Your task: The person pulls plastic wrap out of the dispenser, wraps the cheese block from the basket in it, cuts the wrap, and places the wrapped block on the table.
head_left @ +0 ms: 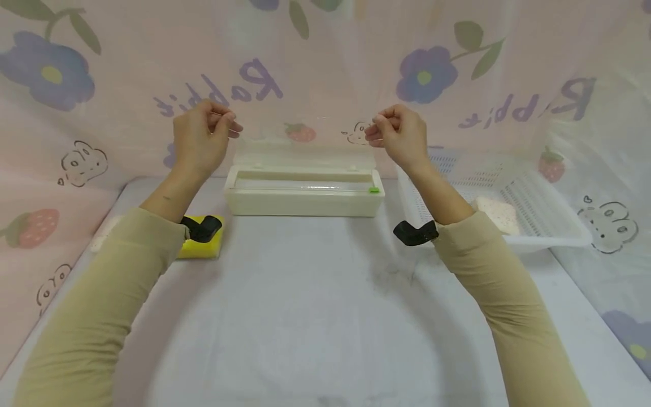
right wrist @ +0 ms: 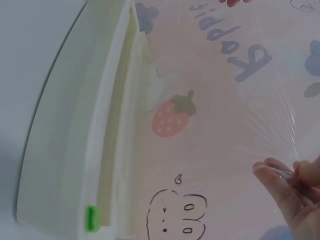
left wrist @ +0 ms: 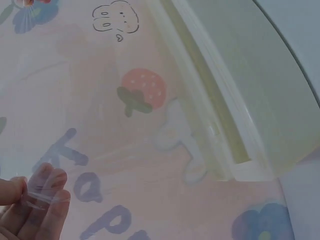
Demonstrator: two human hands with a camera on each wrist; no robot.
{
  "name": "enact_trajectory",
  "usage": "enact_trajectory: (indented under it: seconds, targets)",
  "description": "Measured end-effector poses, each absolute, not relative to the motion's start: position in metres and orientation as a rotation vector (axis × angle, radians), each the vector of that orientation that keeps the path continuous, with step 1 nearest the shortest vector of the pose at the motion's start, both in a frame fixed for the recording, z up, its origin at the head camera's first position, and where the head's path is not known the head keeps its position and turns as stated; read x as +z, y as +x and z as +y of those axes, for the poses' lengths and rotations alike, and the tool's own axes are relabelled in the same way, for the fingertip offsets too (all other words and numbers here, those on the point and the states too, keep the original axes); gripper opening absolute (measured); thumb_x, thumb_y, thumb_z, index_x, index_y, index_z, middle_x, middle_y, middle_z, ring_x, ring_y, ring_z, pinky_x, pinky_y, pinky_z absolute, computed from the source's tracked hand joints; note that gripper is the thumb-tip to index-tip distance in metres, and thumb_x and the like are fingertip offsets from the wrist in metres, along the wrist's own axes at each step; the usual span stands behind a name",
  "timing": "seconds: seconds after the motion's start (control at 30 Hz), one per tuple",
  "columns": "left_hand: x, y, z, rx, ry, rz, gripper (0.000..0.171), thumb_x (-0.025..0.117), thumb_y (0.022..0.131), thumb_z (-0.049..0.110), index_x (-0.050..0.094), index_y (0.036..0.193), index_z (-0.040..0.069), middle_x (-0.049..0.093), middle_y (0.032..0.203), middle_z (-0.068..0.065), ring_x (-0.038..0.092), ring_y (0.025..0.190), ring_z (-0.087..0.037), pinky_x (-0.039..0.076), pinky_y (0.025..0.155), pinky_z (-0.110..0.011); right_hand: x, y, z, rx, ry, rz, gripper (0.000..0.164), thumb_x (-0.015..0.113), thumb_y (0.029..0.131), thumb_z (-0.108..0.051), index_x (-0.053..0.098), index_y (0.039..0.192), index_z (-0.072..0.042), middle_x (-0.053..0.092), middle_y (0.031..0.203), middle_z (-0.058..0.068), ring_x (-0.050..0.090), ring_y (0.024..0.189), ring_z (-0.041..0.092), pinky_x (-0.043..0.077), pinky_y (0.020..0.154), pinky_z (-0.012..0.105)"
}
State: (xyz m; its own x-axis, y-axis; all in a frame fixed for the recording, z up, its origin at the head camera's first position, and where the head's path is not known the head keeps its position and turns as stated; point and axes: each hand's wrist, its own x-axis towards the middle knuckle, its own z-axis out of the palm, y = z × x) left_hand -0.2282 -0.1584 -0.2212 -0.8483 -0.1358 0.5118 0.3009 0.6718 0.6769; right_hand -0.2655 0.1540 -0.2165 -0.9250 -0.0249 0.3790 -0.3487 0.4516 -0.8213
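A cream cling film dispenser (head_left: pixel 305 204) stands at the back of the table, its translucent lid (head_left: pixel 305 154) raised. A green slider (head_left: pixel 374 190) sits at the right end of its front edge. Clear cling film (right wrist: pixel 272 127) stretches up from the box and between both hands, with creases fanning out from the right fingers. My left hand (head_left: pixel 204 135) pinches one corner of the film between thumb and fingers, above the box's left end. Above the right end, my right hand (head_left: pixel 405 134) pinches the other corner. Against the curtain, most of the film's outline is hard to see.
At the right, a white perforated basket (head_left: pixel 551 240) holds a pale speckled block (head_left: pixel 498 215). A yellow item (head_left: pixel 205 243) lies under the left forearm, partly hidden, beside something whitish. A patterned curtain (head_left: pixel 325 68) hangs close behind the box.
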Motion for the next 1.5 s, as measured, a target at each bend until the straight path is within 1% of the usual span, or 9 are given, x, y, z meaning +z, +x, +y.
enact_trajectory:
  seconds: [0.13,0.2,0.3,0.47,0.7,0.97,1.1,1.23,1.5]
  targets:
    - [-0.213,-0.226,-0.159,-1.067,-0.100,-2.314,0.023,0.053,0.099,0.021,0.063,0.105,0.002,0.074,0.096,-0.011,0.047,0.060,0.025,0.034,0.050,-0.012,-0.205,-0.266,0.151,1.490,0.357,-2.355,0.015,0.057,0.096,-0.012,0.060,0.098,0.003,0.071,0.076,0.004,0.067,0.063,0.002,0.056,0.064,0.018]
    - [-0.208,-0.224,-0.160,-1.068,-0.093,-2.316,0.022,0.053,0.098,0.022,0.063,0.104,0.003,0.074,0.096,-0.009,0.048,0.061,0.024,0.035,0.051,-0.012,-0.199,-0.265,0.151,1.510,0.352,-2.348,0.014,0.057,0.096,-0.012,0.060,0.097,0.003,0.069,0.073,-0.002,0.067,0.063,0.002,0.056,0.065,0.019]
    - [-0.202,-0.222,-0.160,-1.078,-0.104,-2.316,0.022,0.053,0.098,0.022,0.063,0.103,0.004,0.074,0.096,-0.009,0.052,0.063,0.022,0.038,0.053,-0.011,-0.192,-0.264,0.151,1.538,0.333,-2.343,0.013,0.057,0.096,-0.013,0.059,0.097,-0.001,0.068,0.072,-0.004,0.068,0.064,0.003,0.057,0.066,0.019]
    - [-0.190,-0.222,-0.161,-1.092,-0.131,-2.281,0.018,0.052,0.098,0.019,0.062,0.102,0.004,0.074,0.097,-0.010,0.053,0.062,0.021,0.042,0.058,-0.009,-0.180,-0.262,0.150,1.586,0.353,-2.314,0.013,0.057,0.096,-0.012,0.058,0.099,0.000,0.068,0.071,-0.005,0.068,0.064,0.004,0.056,0.065,0.018]
    - [-0.177,-0.219,-0.160,-1.124,-0.131,-2.238,0.016,0.055,0.097,0.020,0.063,0.100,0.006,0.074,0.096,-0.009,0.056,0.061,0.018,0.048,0.064,-0.006,-0.166,-0.259,0.148,1.650,0.388,-2.244,0.006,0.056,0.096,-0.009,0.056,0.092,-0.004,0.067,0.068,-0.006,0.068,0.063,0.006,0.056,0.064,0.018]
    - [-0.163,-0.215,-0.161,-1.255,-0.147,-2.154,0.007,0.057,0.096,0.018,0.061,0.092,0.015,0.075,0.087,0.003,0.062,0.063,0.011,0.051,0.064,-0.008,-0.153,-0.251,0.144,1.728,0.407,-2.121,0.006,0.056,0.095,-0.006,0.056,0.089,-0.006,0.068,0.068,-0.004,0.069,0.065,0.009,0.057,0.065,0.020]
    - [-0.157,-0.210,-0.162,-1.306,-0.149,-2.120,0.008,0.058,0.095,0.018,0.058,0.087,0.021,0.073,0.081,0.012,0.063,0.065,0.009,0.051,0.066,-0.008,-0.146,-0.247,0.142,1.763,0.446,-2.063,0.007,0.056,0.095,-0.005,0.056,0.088,-0.006,0.069,0.068,-0.002,0.069,0.065,0.010,0.057,0.065,0.020]
    - [-0.151,-0.206,-0.165,-1.288,-0.169,-2.088,0.007,0.058,0.095,0.019,0.059,0.088,0.021,0.071,0.078,0.018,0.063,0.066,0.009,0.050,0.065,-0.007,-0.139,-0.242,0.140,1.801,0.479,-2.007,0.008,0.056,0.094,-0.003,0.056,0.087,-0.005,0.069,0.068,0.000,0.069,0.064,0.011,0.057,0.063,0.021]
    - [-0.139,-0.196,-0.171,-1.382,-0.191,-2.034,0.004,0.058,0.094,0.020,0.059,0.091,0.021,0.068,0.077,0.020,0.066,0.070,0.005,0.051,0.069,-0.008,-0.125,-0.233,0.134,1.849,0.544,-1.911,0.009,0.056,0.093,0.000,0.057,0.085,-0.004,0.070,0.068,0.003,0.069,0.064,0.013,0.057,0.062,0.020]
